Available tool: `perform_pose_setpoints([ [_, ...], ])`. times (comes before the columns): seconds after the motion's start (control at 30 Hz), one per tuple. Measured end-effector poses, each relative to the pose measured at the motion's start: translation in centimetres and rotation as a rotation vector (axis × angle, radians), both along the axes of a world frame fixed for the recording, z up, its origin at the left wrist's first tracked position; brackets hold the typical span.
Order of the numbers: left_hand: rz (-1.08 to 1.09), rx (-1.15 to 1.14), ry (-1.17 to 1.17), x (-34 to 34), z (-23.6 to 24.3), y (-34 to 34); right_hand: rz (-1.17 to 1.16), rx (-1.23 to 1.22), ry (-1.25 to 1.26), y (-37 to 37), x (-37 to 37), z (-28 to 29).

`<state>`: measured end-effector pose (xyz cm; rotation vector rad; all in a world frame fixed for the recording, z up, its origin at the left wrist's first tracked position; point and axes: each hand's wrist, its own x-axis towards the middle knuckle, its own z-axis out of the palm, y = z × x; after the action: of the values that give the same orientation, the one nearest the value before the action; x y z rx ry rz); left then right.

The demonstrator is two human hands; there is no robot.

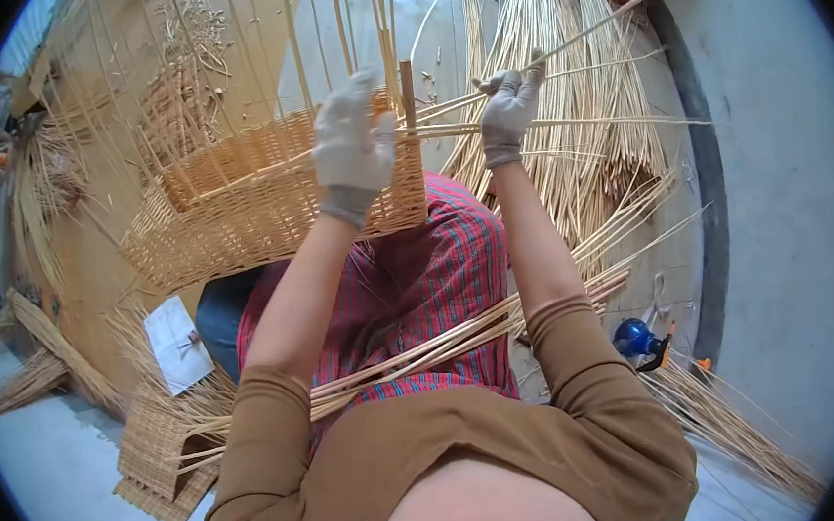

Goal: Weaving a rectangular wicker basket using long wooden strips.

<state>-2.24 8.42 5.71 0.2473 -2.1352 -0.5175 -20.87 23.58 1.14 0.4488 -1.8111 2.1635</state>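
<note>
A half-woven wicker basket [264,217] of light tan strands rests tilted at my knees, its tall upright stakes [338,29] rising past the top of the view. My left hand [352,145], in a pale work glove, lies against the near wall at the basket's right end. Its fingers point upward and look slightly blurred, with the thumb apart. Beyond the basket's right corner, my gloved right hand [511,108] is closed on a long wicker rod [628,8] that slants to the upper right. More loose rods stretch from that corner past the hand.
Large bundles of wicker rods [570,78] lie at the right. Several loose rods [425,354] cross my lap. A blue bottle [634,338] stands near the right wall [777,179]. At lower left are a white sheet [177,345] and a woven mat [156,447].
</note>
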Motion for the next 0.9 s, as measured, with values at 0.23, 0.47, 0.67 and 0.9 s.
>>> perform_pose_setpoints([
  [0.23,-0.12,-0.15,-0.576,-1.7,-3.7,0.9,-0.235,0.319,-0.344,-0.2,0.3,-4.0],
  [0.47,-0.055,-0.082,-0.384,-1.1,-5.0,1.5,-0.07,0.018,-0.338,0.3,-1.3,-5.7],
  [0.67,-0.009,-0.027,-0.348,-1.1,-4.9,2.4,-0.012,-0.039,-0.348,0.8,-0.6,-4.1],
  [0.9,-0.032,0.082,-0.473,-1.3,-3.7,2.0,0.169,-0.262,-0.141,1.3,6.7,3.0],
])
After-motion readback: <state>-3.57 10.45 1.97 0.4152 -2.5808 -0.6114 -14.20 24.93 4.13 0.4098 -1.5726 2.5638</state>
